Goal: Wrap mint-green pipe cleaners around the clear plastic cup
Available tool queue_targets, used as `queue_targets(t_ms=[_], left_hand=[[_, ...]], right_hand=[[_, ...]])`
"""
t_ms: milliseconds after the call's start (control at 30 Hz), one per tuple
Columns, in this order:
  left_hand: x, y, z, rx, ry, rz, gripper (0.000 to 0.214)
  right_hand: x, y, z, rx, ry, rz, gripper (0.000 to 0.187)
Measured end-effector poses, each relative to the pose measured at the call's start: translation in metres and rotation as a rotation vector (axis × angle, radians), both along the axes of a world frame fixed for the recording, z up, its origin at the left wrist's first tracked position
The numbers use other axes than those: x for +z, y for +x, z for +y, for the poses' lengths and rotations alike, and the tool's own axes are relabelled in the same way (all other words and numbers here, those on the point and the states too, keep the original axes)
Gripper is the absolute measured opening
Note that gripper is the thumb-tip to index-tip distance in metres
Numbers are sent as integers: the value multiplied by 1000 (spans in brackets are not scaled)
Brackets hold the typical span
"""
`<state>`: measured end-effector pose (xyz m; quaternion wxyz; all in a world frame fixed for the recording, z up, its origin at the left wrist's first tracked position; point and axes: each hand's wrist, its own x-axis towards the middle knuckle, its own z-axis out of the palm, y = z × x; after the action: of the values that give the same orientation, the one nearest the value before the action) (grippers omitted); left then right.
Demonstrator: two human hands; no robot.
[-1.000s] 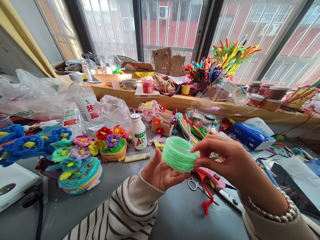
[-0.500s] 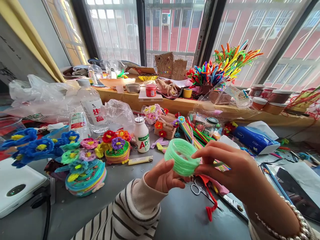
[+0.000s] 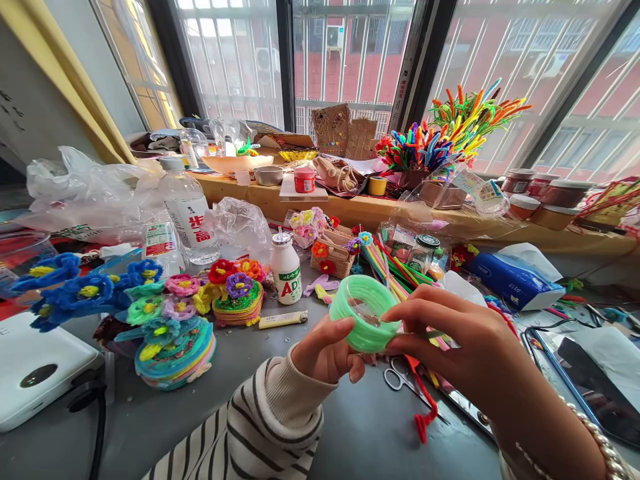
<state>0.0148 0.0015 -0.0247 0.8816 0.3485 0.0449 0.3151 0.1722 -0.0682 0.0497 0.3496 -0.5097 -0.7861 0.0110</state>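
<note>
A round, clear-walled cup wrapped in mint-green pipe cleaner (image 3: 363, 333) is held up over the desk, its open top tilted toward me. My left hand (image 3: 327, 347) grips it from the left and below, thumb on the near rim. On the other side, my right hand (image 3: 450, 333) pinches the wall between thumb and fingers, with a thin green strand end by the fingers. Beneath the hands lie scissors (image 3: 395, 377) and a bent red pipe cleaner (image 3: 429, 407). Some loose pipe cleaners (image 3: 380, 260) lie just behind the cup.
Pipe-cleaner flowers on coiled bases (image 3: 175, 353) stand at left, near a white bottle (image 3: 287, 270) and a lighter (image 3: 283, 320). A water bottle (image 3: 187, 213) is behind them. A tissue pack (image 3: 515, 277) and a phone (image 3: 585, 380) lie at right. A ledge (image 3: 235, 193) runs below the window.
The view has shifted slightly. The cup's open top tips a little more toward me, and my left fingers have curled slightly beneath it. Both hands keep hold.
</note>
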Motion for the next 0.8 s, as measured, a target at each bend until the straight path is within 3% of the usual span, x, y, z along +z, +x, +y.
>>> queue_targets(t_ms=[800], left_hand=[[-1,2,1,2,34,-23,33]], right_hand=[[3,-6,-5,-41,34,-61,11]])
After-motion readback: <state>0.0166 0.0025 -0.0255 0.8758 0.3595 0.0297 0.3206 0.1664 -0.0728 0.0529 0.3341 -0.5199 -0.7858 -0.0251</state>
